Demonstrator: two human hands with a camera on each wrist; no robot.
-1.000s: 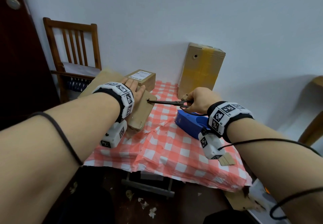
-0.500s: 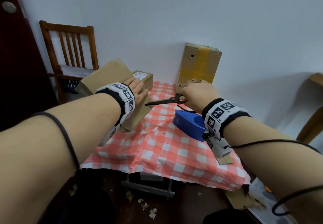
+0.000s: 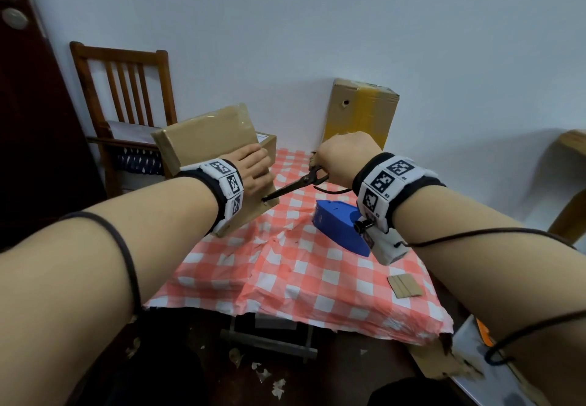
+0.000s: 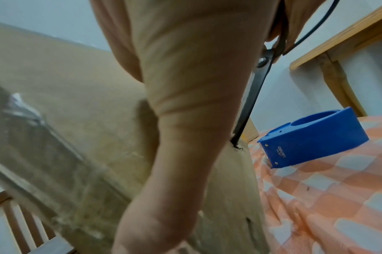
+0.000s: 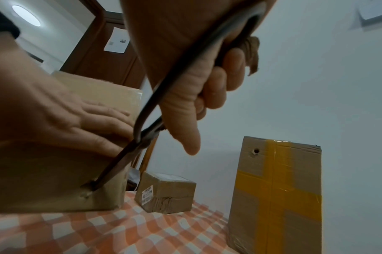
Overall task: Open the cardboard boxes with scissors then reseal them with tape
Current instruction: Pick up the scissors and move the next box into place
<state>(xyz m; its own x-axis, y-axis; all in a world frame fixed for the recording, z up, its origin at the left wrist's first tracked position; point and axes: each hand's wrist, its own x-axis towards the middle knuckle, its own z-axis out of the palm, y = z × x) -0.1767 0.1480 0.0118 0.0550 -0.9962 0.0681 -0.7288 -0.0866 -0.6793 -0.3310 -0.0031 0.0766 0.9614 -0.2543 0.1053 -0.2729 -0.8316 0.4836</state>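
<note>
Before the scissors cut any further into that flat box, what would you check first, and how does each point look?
1. Scissors gripped firmly by the right hand: ok.
2. Scissor tip already through the side of the flat box: ok, a ragged hole shows in the right wrist view.
3. Left hand pressing flat on the box to steady it: ok.
4. Left-hand fingers clear of the blade path: cannot tell; the thumb lies close beside the blade.
5. Box resting steadily on the checked tablecloth: not ok, it stands tilted on its lower edge.
6. Blue tape dispenser at hand for resealing: ok.
</note>
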